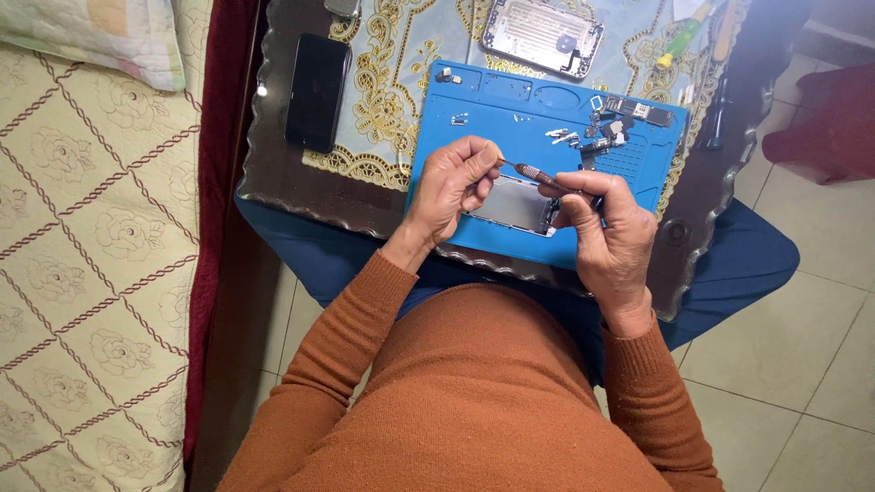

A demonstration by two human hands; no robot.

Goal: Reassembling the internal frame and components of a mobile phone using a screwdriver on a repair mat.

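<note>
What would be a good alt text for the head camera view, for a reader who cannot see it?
A person's right hand holds a small screwdriver whose tip the left hand pinches, above an opened phone part on a blue repair mat. Small parts lie on the mat; a black phone lies to the left.

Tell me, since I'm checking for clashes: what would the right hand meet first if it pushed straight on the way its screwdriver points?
The left hand, probably: the right hand aims its slim dark-handled screwdriver at those fingertips; depth is unclear.
</note>
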